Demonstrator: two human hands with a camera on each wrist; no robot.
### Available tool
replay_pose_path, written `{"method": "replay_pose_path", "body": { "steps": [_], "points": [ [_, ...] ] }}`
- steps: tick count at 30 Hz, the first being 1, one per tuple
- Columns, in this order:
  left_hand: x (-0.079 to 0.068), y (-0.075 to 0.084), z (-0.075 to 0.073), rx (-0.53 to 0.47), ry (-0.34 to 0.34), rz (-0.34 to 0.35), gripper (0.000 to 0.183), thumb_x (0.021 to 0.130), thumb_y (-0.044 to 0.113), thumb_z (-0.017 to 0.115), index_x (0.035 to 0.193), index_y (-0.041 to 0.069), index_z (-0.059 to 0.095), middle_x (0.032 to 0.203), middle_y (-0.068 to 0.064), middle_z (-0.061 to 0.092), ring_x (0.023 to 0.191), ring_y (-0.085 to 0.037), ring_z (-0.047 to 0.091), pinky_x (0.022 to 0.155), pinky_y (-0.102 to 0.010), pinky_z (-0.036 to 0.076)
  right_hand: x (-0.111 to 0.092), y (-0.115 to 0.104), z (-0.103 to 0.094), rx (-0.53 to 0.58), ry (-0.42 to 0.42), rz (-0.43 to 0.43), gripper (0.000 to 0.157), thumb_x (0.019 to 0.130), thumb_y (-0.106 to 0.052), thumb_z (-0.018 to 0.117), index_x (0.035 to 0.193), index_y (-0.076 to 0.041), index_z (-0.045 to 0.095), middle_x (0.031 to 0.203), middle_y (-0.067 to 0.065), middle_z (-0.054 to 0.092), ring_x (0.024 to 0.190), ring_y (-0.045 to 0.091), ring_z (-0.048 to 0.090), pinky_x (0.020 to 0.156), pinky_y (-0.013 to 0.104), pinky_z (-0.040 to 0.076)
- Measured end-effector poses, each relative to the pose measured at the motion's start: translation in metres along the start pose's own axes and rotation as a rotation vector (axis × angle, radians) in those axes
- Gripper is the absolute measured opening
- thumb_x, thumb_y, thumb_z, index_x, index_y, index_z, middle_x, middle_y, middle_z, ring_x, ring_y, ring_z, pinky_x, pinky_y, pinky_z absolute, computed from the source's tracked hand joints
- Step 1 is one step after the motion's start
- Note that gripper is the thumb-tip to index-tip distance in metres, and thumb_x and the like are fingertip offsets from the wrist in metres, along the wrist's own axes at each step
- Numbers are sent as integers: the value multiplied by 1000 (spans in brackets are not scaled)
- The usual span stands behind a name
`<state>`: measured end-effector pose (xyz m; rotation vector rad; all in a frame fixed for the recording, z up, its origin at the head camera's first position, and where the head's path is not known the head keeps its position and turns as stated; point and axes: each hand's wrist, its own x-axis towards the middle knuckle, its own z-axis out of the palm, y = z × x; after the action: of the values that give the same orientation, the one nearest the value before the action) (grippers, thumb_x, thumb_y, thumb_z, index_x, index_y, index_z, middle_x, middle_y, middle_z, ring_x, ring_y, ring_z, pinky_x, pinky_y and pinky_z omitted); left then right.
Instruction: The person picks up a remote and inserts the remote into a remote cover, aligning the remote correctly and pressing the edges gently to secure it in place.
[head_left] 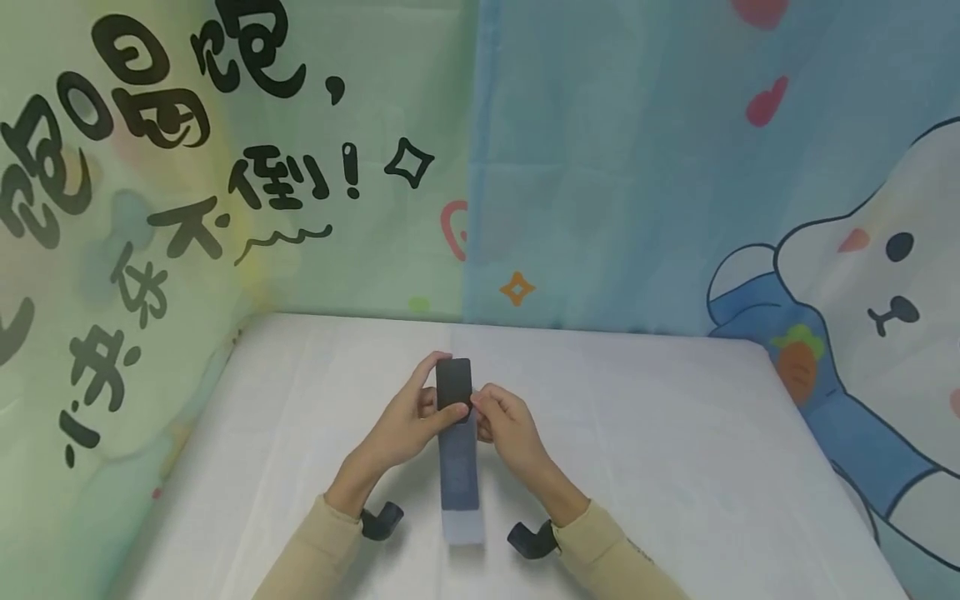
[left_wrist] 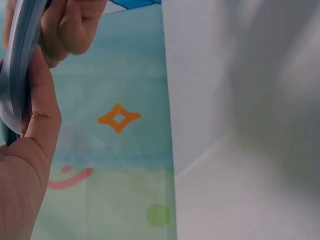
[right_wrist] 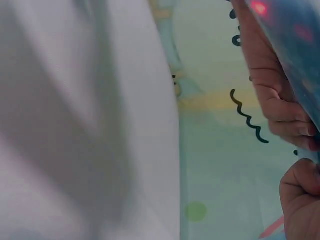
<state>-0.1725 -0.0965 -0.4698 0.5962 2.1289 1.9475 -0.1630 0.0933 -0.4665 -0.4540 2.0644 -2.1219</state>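
Observation:
A long narrow blue-grey strip-like item (head_left: 459,471) is held up over the table, with a black rectangular part at its top and a paler band at its lower end. My left hand (head_left: 405,425) grips the black part from the left, thumb across its front. At the right edge, my right hand (head_left: 513,429) pinches the item with thumb and curled fingers. In the left wrist view the item (left_wrist: 19,60) appears edge-on, layered and slightly bowed. Its glossy blue face (right_wrist: 297,45) shows a red light spot in the right wrist view. Its exact kind is unclear.
A white-covered table (head_left: 660,467) lies beneath the hands. Behind it hang a green cloth (head_left: 375,267) with black lettering and a blue cloth (head_left: 600,208) with a cartoon figure. Black curved devices (head_left: 382,522) sit at both wrists beside beige sleeves (head_left: 315,550).

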Motion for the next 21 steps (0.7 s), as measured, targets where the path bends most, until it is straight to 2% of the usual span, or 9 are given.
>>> {"method": "replay_pose_path", "body": {
  "steps": [3,7,10,13,16,19,21],
  "points": [
    [-1,1,0,-37,-18,7,71,97,28,70,153,24,27,103,-12,72,91,-25,73,82,-34,55,4,-3,4,-6,59,3,32,105,-12,47,75,-1,44,56,-2,34,52,9,31,52,23,31],
    [-3,3,-2,-92,-13,9,69,97,27,70,152,23,29,106,-14,72,92,-28,73,81,-35,56,13,-7,8,52,104,-9,32,103,-11,47,72,-4,45,54,-3,34,50,8,30,48,20,29],
    [-5,5,-2,-120,-4,-4,71,96,27,71,153,24,28,109,-16,71,94,-29,72,81,-36,57,17,-11,10,139,95,3,31,102,-11,47,71,-5,44,52,-4,34,48,6,29,46,19,28],
    [-9,5,-3,-134,11,-19,73,96,26,71,154,24,26,111,-17,71,96,-29,72,81,-38,57,17,-12,9,179,43,41,30,103,-12,47,73,-6,45,53,-4,34,48,6,29,46,20,28],
    [-12,3,-4,-126,38,-26,72,97,25,70,154,23,27,108,-16,72,95,-29,72,80,-39,57,14,-10,6,80,-32,46,30,104,-13,47,76,-5,46,58,-3,36,53,8,33,51,22,30],
    [-13,1,-6,-95,78,-19,73,96,23,71,155,21,28,98,-15,73,87,-27,73,76,-36,57,11,-8,3,-72,-106,-7,29,106,-13,48,79,-3,48,62,0,38,56,11,35,54,24,31],
    [-14,-1,-7,-66,109,-11,74,95,23,72,155,22,29,88,-11,71,76,-22,71,67,-30,53,9,-7,2,-152,-126,-44,28,106,-12,49,80,-3,49,62,1,40,57,12,37,54,24,32]
  ]
}}
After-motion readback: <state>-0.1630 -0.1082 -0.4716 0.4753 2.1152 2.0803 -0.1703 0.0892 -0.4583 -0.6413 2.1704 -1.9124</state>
